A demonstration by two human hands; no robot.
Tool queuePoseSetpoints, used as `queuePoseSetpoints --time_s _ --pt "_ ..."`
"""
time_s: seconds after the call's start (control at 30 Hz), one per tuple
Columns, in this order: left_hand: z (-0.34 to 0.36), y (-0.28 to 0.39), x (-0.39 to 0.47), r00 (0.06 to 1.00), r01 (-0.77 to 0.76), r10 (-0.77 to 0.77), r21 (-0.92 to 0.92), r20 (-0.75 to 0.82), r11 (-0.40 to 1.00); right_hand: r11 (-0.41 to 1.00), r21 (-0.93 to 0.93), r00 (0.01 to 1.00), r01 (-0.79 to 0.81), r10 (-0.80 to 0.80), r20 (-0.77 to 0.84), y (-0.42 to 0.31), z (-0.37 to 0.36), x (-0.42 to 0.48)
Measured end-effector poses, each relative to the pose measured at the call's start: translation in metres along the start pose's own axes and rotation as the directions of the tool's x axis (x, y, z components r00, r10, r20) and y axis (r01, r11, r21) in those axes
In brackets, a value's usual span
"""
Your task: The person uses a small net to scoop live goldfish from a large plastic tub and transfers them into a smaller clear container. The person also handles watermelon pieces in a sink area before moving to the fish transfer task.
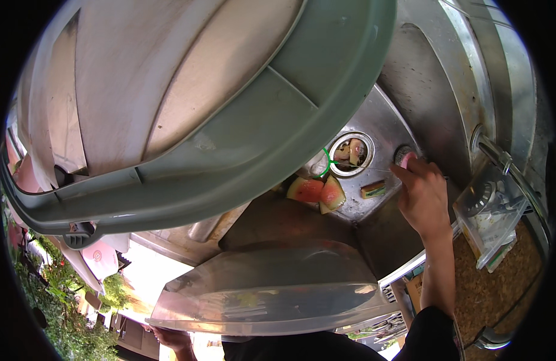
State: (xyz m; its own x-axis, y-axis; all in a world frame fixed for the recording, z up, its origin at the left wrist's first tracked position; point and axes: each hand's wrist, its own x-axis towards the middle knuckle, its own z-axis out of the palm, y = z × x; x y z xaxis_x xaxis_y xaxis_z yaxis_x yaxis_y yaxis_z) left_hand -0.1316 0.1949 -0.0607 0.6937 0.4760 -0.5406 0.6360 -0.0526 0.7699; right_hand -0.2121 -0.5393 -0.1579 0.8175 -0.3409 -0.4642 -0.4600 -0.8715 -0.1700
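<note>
My right hand (423, 194) reaches down into a stainless steel sink (386, 113). Its fingers grip the pink top of a scrubber (403, 157) with a grey, mesh-like face, low in the basin. At the bottom left, partly cut off by the plastic, my left hand (173, 339) holds the rim of a translucent plastic tub or lid (269, 289), which is tilted in front of my body. A worn yellow-and-green sponge (373, 190) lies on the sink floor. Watermelon pieces (317, 192) rest near the drain (372, 151), where more food scraps sit.
A big grey-green plastic lid or tub (278, 140) covers much of the upper left and hides part of the sink. Beside the drain is a green ring-shaped rim (327, 163). A metal faucet (494, 151) and clear plastic packaging (490, 212) stand at the right.
</note>
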Motion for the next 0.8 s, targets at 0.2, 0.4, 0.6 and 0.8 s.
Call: queuePoseSetpoints --time_s 0.2,0.4,0.6,0.8 --pt "-0.031 -0.011 0.009 0.999 0.046 -0.047 0.038 0.013 0.998 0.978 0.188 0.984 -0.095 0.064 0.165 0.005 0.017 0.004" --pt "0.064 0.011 -0.018 0.99 0.141 -0.141 -0.051 -0.013 0.989 0.883 0.413 0.968 -0.224 0.153 0.197 0.031 0.038 -0.011" --pt "0.007 0.001 0.005 0.983 0.019 -0.024 0.027 0.18 0.999 0.711 0.67 0.977 -0.212 0.156 0.144 0.059 0.042 -0.026" --pt "0.027 0.007 0.005 0.955 0.147 -0.156 0.054 0.254 0.988 0.601 0.763 0.97 -0.238 0.191 0.152 0.061 0.037 -0.049"
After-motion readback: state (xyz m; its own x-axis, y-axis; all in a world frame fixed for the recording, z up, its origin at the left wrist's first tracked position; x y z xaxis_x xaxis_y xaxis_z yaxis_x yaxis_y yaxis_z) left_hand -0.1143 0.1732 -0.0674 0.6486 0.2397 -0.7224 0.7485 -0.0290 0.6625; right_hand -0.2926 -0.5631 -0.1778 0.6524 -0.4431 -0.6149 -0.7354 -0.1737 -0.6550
